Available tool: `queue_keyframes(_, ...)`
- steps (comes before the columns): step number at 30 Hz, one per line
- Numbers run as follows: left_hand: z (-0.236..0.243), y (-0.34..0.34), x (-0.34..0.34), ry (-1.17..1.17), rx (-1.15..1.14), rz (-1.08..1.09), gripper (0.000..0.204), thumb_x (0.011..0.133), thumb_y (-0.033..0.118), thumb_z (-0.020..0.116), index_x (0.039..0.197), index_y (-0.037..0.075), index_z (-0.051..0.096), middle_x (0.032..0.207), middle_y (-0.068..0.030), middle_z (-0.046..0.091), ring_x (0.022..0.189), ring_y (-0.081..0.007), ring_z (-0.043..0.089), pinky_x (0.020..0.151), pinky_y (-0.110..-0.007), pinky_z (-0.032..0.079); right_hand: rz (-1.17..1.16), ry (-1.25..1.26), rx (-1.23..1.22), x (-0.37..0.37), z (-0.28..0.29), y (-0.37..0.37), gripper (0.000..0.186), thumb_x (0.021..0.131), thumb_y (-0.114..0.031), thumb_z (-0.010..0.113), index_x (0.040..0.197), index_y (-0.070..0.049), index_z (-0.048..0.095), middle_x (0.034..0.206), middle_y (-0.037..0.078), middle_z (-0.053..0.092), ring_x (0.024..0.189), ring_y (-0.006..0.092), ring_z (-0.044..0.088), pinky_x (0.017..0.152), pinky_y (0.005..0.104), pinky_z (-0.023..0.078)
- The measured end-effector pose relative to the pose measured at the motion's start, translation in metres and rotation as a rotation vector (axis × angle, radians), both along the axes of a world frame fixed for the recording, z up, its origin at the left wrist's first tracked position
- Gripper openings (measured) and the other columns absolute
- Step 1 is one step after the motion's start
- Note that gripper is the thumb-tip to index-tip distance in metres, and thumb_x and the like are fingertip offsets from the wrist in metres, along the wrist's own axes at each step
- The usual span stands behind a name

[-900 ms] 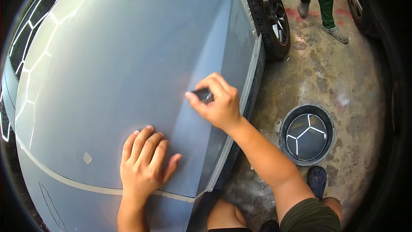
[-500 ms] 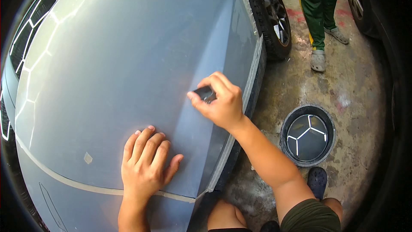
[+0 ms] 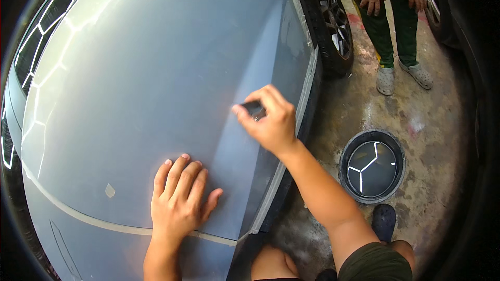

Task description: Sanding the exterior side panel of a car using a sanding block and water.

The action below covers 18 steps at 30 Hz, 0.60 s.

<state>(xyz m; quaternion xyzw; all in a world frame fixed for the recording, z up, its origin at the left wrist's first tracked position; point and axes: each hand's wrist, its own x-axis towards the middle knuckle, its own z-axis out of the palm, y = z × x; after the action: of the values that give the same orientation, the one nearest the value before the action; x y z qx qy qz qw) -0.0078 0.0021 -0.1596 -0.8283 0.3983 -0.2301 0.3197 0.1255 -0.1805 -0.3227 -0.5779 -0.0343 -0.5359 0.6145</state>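
A grey, matte car panel [image 3: 130, 93] fills the left and middle of the view, with pale tape [image 3: 88, 218] along its lower seam and along its right edge. My right hand [image 3: 268, 122] grips a small dark block [image 3: 253, 108] on the panel, near a lighter band running along its right side. My left hand [image 3: 182, 192] lies on the panel lower down, just above the taped seam, fingers apart and holding nothing. A small pale diamond-shaped patch [image 3: 110, 190] is on the surface to its left.
A round dark tub [image 3: 372, 194] of dark liquid stands on the stained concrete floor [image 3: 427, 125] at right, beside my shoe [image 3: 384, 224]. Beyond it, another person [image 3: 396, 26] in green trousers stands between a nearby wheel [image 3: 336, 31] and another wheel [image 3: 436, 5] at the rim.
My right hand with the block has shifted slightly up and right. The other person has stepped forward, and both their hands have come into view near their legs.
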Motion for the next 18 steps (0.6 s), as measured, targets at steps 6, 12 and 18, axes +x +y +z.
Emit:
queue_keyframes(6, -0.014, 0.000, 0.005, -0.145, 0.202, 0.196, 0.072, 0.097, 0.065, 0.062, 0.156, 0.024, 0.058, 0.170, -0.0109, 0.041, 0.160, -0.0350, 0.032, 0.131, -0.064, 0.015, 0.019, 0.031, 0.169, -0.027, -0.025, -0.020, 0.026, 0.082, -0.015, 0.091, 0.092, -0.006, 0.069, 0.085, 0.008, 0.070, 0.070, 0.0228, 0.070, 0.062, 0.0346, 0.054)
queue_keyframes(12, -0.037, -0.029, 0.033, -0.191, 0.126, 0.230, 0.081, 0.098, 0.074, 0.052, 0.166, 0.031, 0.047, 0.181, -0.0077, 0.024, 0.168, -0.0344, 0.014, 0.130, -0.070, -0.003, 0.159, 0.169, 0.392, -0.058, -0.055, -0.020, 0.028, 0.083, -0.017, 0.092, 0.094, -0.003, 0.070, 0.084, 0.009, 0.072, 0.075, 0.0207, 0.071, 0.067, 0.0350, 0.056)
queue_keyframes(18, -0.059, -0.062, 0.075, -0.271, 0.060, 0.250, 0.085, 0.099, 0.073, 0.052, 0.168, 0.025, 0.042, 0.183, -0.0039, 0.017, 0.169, -0.0298, 0.008, 0.130, -0.068, -0.007, 0.271, 0.206, 0.480, -0.077, -0.049, -0.008, 0.027, 0.085, -0.017, 0.092, 0.094, -0.003, 0.071, 0.083, 0.008, 0.074, 0.077, 0.0178, 0.070, 0.071, 0.0336, 0.055)
